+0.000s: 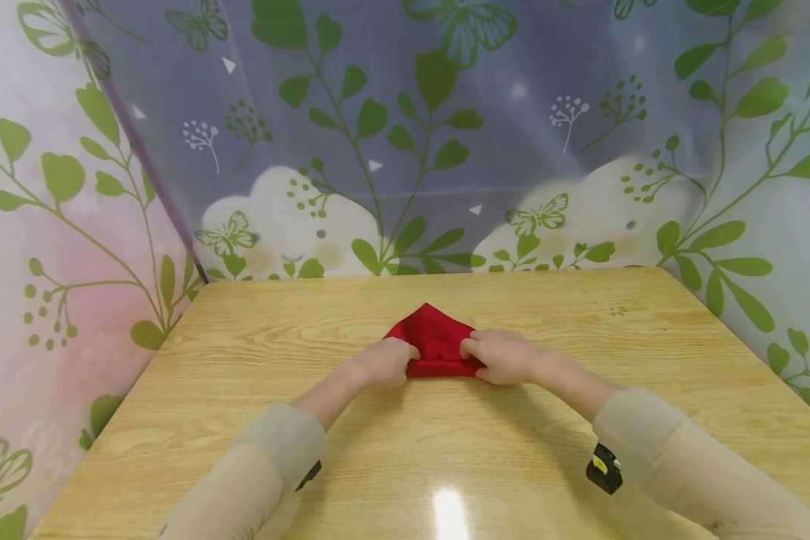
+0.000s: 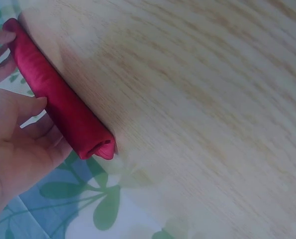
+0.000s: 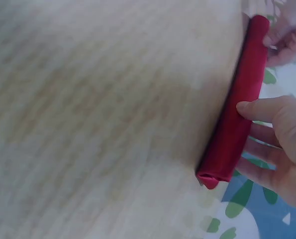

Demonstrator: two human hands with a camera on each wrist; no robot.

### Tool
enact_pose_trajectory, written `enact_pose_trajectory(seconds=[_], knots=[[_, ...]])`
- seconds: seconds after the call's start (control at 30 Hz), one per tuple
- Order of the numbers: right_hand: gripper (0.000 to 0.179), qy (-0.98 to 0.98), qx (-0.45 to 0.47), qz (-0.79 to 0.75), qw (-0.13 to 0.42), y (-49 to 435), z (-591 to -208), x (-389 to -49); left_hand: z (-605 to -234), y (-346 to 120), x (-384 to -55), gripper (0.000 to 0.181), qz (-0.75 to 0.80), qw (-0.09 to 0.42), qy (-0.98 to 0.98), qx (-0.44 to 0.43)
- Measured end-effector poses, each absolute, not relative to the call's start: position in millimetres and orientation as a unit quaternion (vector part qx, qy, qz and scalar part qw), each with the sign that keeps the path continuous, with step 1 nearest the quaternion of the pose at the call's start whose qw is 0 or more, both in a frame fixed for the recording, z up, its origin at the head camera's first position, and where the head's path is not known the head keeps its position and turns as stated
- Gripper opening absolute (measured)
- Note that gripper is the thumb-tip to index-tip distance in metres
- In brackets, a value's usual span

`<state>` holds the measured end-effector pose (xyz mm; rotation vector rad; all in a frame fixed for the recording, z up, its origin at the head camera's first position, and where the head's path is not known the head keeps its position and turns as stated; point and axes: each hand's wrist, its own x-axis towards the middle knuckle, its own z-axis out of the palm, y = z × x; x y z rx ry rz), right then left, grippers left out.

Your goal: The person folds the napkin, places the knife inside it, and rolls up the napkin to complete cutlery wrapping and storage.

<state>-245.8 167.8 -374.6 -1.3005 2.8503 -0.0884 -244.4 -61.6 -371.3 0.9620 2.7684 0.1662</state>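
Note:
A shiny red cloth (image 1: 435,334) lies on the wooden table, its pointed corner toward the far edge. Its near side is turned into a thick roll, which shows in the left wrist view as a red cloth tube (image 2: 70,112) with a layered open end. My left hand (image 1: 386,361) grips the left part of this roll, thumb on top and fingers along the other side. On the right part, my right hand (image 1: 506,356) does the same. The right wrist view shows that thumb pressed on the red roll (image 3: 235,127), its fingers partly hidden behind the cloth.
The wood-grain table (image 1: 243,322) reaches back to a hanging printed curtain (image 1: 391,135) with leaves and butterflies. Similar fabric hangs at both sides. A dark device (image 1: 604,469) sits under the right sleeve. Light glares off the table near its front.

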Motion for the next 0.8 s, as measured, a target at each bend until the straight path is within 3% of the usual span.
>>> enact_pose_trajectory(seconds=[0.23, 0.4, 0.5, 0.7, 0.8], knots=[[0.025, 0.916, -0.393, 0.034, -0.073, 161.4, -381.0, -236.3, -372.5, -59.1, -246.8, 0.027, 0.034, 0.103, 0.940, 0.323], [0.019, 0.923, -0.377, 0.018, -0.073, 160.2, -384.0, -236.8, -372.2, -58.1, -243.0, 0.020, 0.010, 0.096, 0.942, 0.321], [0.017, 0.928, -0.369, -0.003, -0.057, 160.1, -383.5, -238.3, -374.0, -58.9, -237.9, 0.017, -0.018, 0.057, 0.942, 0.331], [0.012, 0.930, -0.366, -0.014, -0.031, 160.2, -380.1, -239.9, -380.1, -60.2, -225.4, 0.008, -0.083, -0.072, 0.923, 0.368], [0.012, 0.929, -0.370, -0.016, -0.022, 160.7, -377.9, -240.2, -382.3, -59.6, -221.8, 0.006, -0.111, -0.102, 0.913, 0.379]])
